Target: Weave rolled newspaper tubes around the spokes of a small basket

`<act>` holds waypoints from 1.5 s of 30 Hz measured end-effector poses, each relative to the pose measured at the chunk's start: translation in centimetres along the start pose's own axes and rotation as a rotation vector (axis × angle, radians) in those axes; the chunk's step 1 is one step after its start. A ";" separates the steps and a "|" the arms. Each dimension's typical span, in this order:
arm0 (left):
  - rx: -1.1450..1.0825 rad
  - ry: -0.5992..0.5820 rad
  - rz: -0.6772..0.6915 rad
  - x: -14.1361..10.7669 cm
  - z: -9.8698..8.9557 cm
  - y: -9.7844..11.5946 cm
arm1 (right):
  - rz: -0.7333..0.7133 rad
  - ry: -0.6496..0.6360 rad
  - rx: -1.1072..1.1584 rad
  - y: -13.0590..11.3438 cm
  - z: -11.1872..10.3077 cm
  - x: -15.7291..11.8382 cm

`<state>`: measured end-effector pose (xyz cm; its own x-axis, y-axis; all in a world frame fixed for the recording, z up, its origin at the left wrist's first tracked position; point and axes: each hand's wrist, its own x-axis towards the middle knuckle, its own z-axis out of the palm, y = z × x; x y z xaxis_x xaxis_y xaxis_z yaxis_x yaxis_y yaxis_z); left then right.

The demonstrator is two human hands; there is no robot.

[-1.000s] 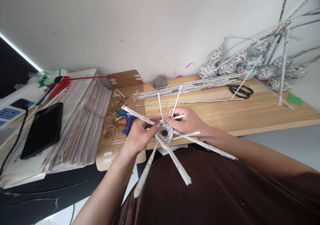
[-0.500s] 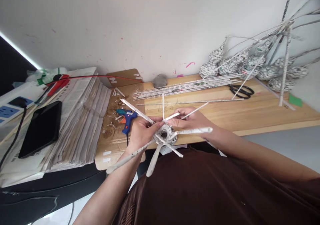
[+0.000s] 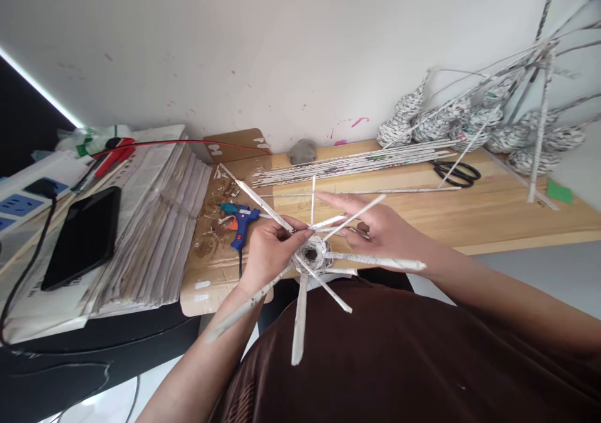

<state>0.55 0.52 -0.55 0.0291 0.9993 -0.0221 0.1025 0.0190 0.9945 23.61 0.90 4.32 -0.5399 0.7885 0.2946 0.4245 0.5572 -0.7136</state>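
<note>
A small round woven paper piece (image 3: pixel 312 253) with a dark hole in its middle is held over the table's front edge. Rolled paper strips (image 3: pixel 300 323) stick out from it on all sides. My left hand (image 3: pixel 275 244) pinches its upper left rim between thumb and fingers. To the right of the piece is my right hand (image 3: pixel 375 226), its index finger stretched toward the upper left and the other fingers partly curled behind the strips. One white strip (image 3: pixel 359 215) crosses in front of that hand.
A blue glue gun (image 3: pixel 241 226) lies left of my hands on cardboard. Beyond are long paper sticks (image 3: pixel 347 163), black scissors (image 3: pixel 455 173) and woven gourd shapes (image 3: pixel 432 126). Stacked newspapers (image 3: pixel 164 235) and a black phone (image 3: pixel 82 238) are at the left.
My right hand has moved off the rim to the right, and its index finger has stretched out. The woven piece has turned a little. My left hand still pinches it.
</note>
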 end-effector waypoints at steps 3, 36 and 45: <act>0.056 -0.012 0.035 -0.2 0.0 0.3 | 0.127 -0.012 -0.030 0.5 -0.1 0.4; 0.340 -0.227 0.140 -0.6 -0.3 2.4 | 0.434 -0.312 0.254 0.9 0.6 3.3; 0.179 -0.122 0.030 -0.6 0.7 2.2 | 0.260 -0.247 0.209 2.0 1.3 2.8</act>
<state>1.42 -0.09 1.64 0.1539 0.9880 -0.0158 0.2743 -0.0273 0.9613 21.99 3.83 2.87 -0.6036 0.7953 -0.0557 0.4263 0.2629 -0.8655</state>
